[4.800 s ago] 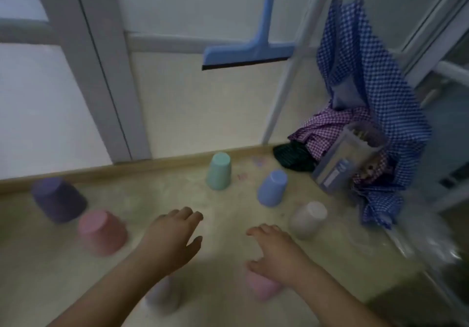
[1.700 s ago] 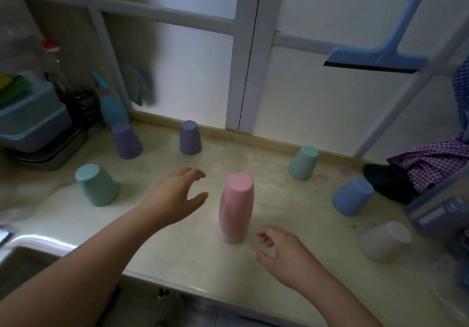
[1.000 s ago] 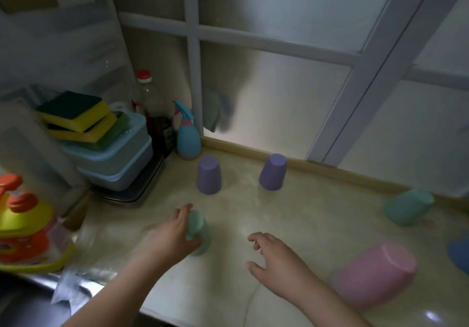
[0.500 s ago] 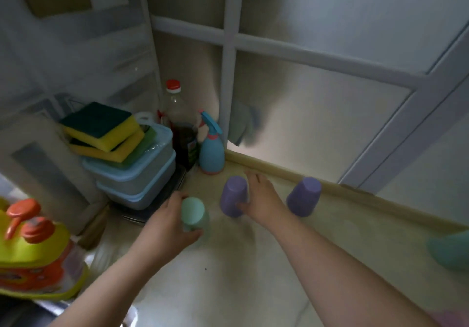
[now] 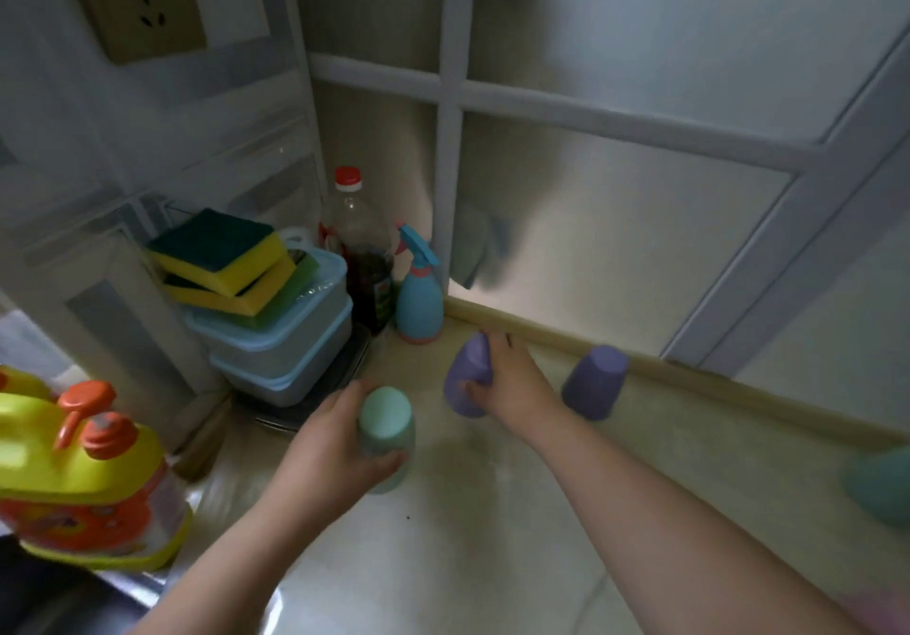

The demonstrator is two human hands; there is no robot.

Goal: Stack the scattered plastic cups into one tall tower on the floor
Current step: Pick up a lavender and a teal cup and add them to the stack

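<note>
Gathering stage: our left hand [image 5: 335,442] fingers wrap a green cup [image 5: 385,437], right hand [image 5: 512,383] fingers clasp a purple cup [image 5: 465,378]; another purple cup [image 5: 593,381] beyond them waits, no tower visible.

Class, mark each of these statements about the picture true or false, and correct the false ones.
1. The left hand grips a mint-green cup. True.
2. The right hand is empty. False: it holds a purple cup.
3. A second purple cup stands upside down near the wall, untouched. True.
4. The yellow sponges lie on the floor. False: they rest on stacked blue lidded containers.
5. The blue spray bottle stands beside a red-capped bottle. True.
6. The green cup is already stacked on the held purple cup. False: the two cups are apart.
</note>
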